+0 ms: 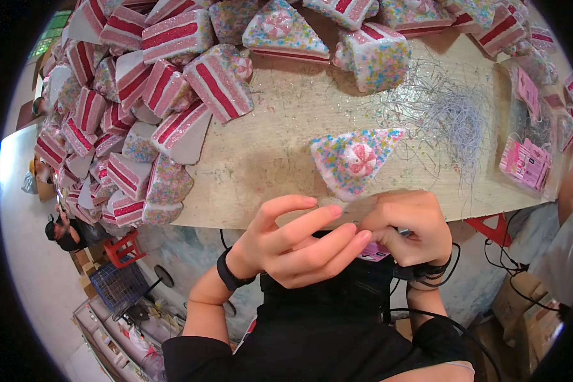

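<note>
**Pink tag pinched at the bench edge**

A small pink tag (374,253) sits between my hands, just below the near edge of the wooden worktop (267,159). My right hand (406,229) curls closed around it, thumb and fingertips pinching; most of the tag is hidden. My left hand (293,240) meets it with fingers stretched out, loose, tips touching the tag's edge but not clamped.

Handling judgement: thin card, nearly weightless, bends and creases easily. Best held by its flat faces near one edge, light pinch only.

Just beyond my hands lies one cake-slice ornament (353,160), a wedge with pastel sprinkles and a pink-white swirl candy on top. It looks like foam: light, rigid enough, glitter likely to shed. I'd grip it by its plain sides.

Right of it, a tangle of thin silvery wire loops (445,111). Far right, pink rectangular tags in clear bags (525,162), print too small to tell.

Left and back: a heaped pile of cake slices (140,95), red-and-white striped sides.
</note>
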Tool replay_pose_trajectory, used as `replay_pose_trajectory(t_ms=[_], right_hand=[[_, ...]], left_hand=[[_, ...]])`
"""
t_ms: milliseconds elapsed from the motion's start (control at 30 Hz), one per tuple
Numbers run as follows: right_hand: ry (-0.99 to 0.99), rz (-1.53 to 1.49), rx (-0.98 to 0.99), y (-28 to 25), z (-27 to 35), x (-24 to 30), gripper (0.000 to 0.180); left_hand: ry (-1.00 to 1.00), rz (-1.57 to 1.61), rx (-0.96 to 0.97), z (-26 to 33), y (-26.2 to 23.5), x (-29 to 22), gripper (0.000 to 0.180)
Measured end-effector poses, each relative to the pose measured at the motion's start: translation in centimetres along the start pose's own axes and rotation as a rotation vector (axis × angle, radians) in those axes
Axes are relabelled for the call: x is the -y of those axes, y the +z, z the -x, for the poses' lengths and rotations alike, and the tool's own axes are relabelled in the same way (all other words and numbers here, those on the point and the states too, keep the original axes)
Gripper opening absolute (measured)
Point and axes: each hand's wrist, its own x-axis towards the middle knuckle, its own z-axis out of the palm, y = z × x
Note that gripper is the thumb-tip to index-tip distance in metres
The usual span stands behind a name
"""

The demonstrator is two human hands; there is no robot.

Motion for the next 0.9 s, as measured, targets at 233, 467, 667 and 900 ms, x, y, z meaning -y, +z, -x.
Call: replay_pose_trajectory(t_ms=[233, 467, 667, 900], right_hand=[[0.063, -0.028, -0.011, -0.3, 0.0, 0.5, 0.015], [-0.016, 0.032, 0.032, 0.2, -0.2, -0.1, 0.014], [-0.104, 0.158, -0.018, 0.9, 0.1, -0.6, 0.019], [-0.493, 0.447, -0.135, 2.5, 0.4, -1.7, 0.023]], left_hand=[[-0.029, 0.072, 0.027, -0.2, 0.3, 0.2, 0.029], [0.058, 0.071, 0.069, 0.4, -0.2, 0.7, 0.021], [-0.084, 0.194, -0.01, -0.2, 1.3, 0.7, 0.011], [-0.426, 0.696, -0.048, 0.2, 2.6, 0.3, 0.023]])
